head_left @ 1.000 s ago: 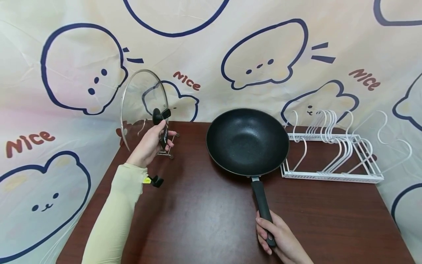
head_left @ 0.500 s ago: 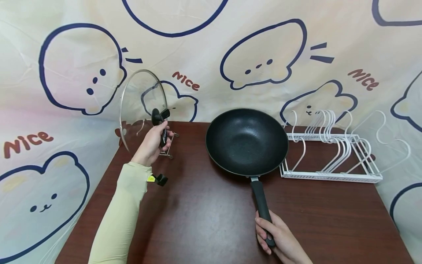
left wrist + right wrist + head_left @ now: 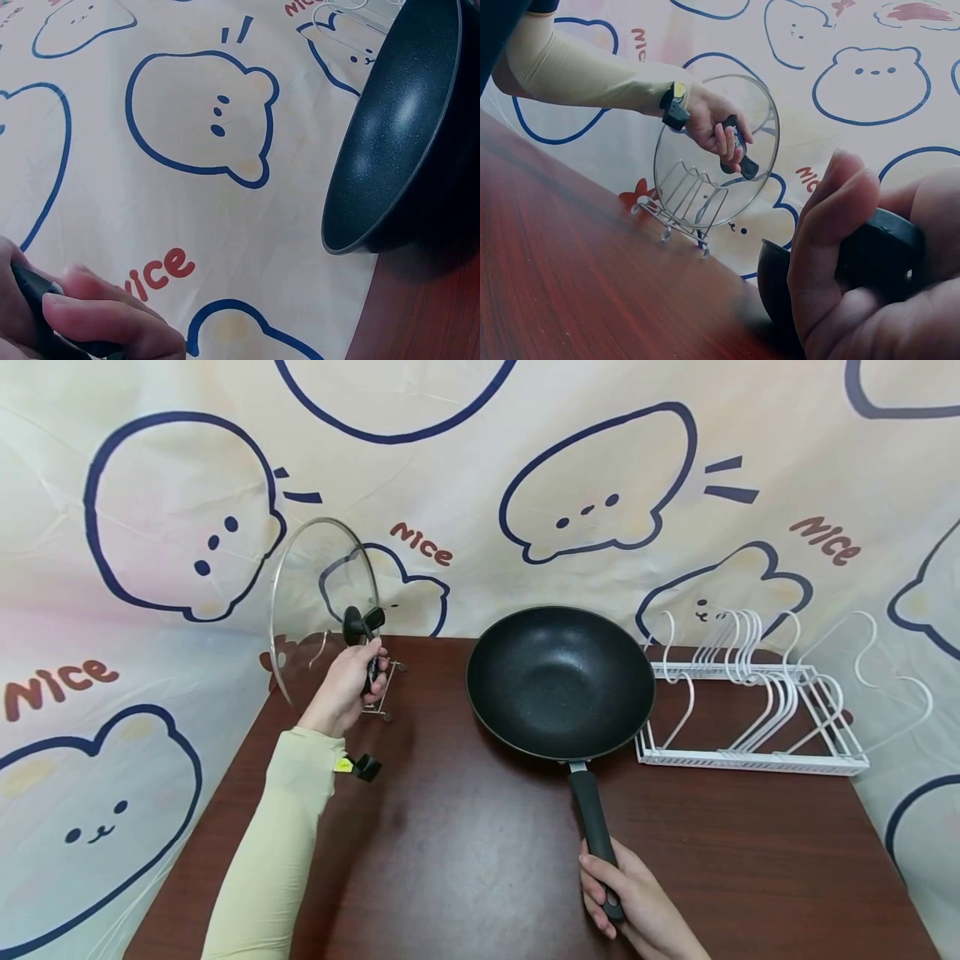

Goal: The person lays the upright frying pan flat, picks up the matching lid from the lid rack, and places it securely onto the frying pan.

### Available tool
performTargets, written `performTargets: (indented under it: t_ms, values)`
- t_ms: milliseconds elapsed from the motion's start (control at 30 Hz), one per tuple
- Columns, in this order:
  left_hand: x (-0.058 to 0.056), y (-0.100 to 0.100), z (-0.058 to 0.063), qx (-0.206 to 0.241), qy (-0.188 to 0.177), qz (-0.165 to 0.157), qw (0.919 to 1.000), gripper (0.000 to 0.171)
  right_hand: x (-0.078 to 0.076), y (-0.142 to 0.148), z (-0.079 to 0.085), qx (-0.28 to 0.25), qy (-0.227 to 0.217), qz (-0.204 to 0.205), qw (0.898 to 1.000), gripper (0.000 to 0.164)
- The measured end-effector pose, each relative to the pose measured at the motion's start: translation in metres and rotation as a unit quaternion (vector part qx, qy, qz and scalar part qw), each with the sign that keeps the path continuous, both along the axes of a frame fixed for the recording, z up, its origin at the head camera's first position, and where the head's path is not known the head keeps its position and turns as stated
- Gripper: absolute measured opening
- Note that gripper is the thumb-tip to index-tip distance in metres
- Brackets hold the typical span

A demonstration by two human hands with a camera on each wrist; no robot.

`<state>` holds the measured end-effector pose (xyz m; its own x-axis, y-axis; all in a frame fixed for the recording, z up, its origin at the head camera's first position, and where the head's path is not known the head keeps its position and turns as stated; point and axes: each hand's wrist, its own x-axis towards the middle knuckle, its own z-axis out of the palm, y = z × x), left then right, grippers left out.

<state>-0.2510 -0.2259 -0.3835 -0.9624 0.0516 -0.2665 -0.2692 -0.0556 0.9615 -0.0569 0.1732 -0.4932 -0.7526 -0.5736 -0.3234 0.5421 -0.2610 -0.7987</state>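
Observation:
A clear glass pan lid (image 3: 315,572) with a steel rim stands upright at the left back. My left hand (image 3: 345,687) grips its black handle (image 3: 748,166). In the right wrist view, the lid's lower edge meets a wire rack (image 3: 676,225); whether it sits in a slot cannot be told. My right hand (image 3: 641,893) has its fingers round the black handle (image 3: 594,814) of a deep black frying pan (image 3: 562,685), held tilted with its inside facing me. In the left wrist view, the pan (image 3: 409,112) appears at the right.
Right of the pan, a white rack (image 3: 757,764) holds several white hangers (image 3: 776,710). All this is on a dark brown table (image 3: 465,852). A cartoon-printed cloth (image 3: 450,485) stands behind and at both sides.
My left forearm and wrist have shifted slightly right, while the lid stays nearly in place. The pan and my right hand have hardly moved.

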Motion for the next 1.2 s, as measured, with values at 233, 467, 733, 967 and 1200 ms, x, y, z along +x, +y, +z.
performTargets:
  t_ms: [233, 467, 733, 967, 1200]
  values:
    - [0.0, 0.002, -0.002, 0.005, 0.011, 0.0, 0.9999, 0.027, 0.0, 0.0, 0.0, 0.004, 0.004, -0.001, 1.0, 0.019]
    - [-0.001, 0.003, -0.004, 0.026, 0.013, 0.011, 0.9995, 0.024, 0.0, -0.001, 0.0, 0.006, 0.003, -0.004, 1.0, 0.017]
    - [0.001, 0.0, -0.006, 0.039, 0.012, 0.018, 0.999, 0.021, 0.0, -0.001, -0.001, 0.012, 0.0, -0.003, 1.0, 0.018]
    - [0.003, -0.005, -0.006, 0.046, 0.014, 0.014, 0.9987, 0.021, 0.001, -0.001, -0.001, 0.008, 0.003, -0.006, 1.0, 0.016]
    - [0.005, -0.007, -0.005, 0.041, 0.021, 0.019, 0.9988, 0.019, 0.001, -0.002, -0.003, 0.0, 0.007, -0.002, 1.0, 0.014]
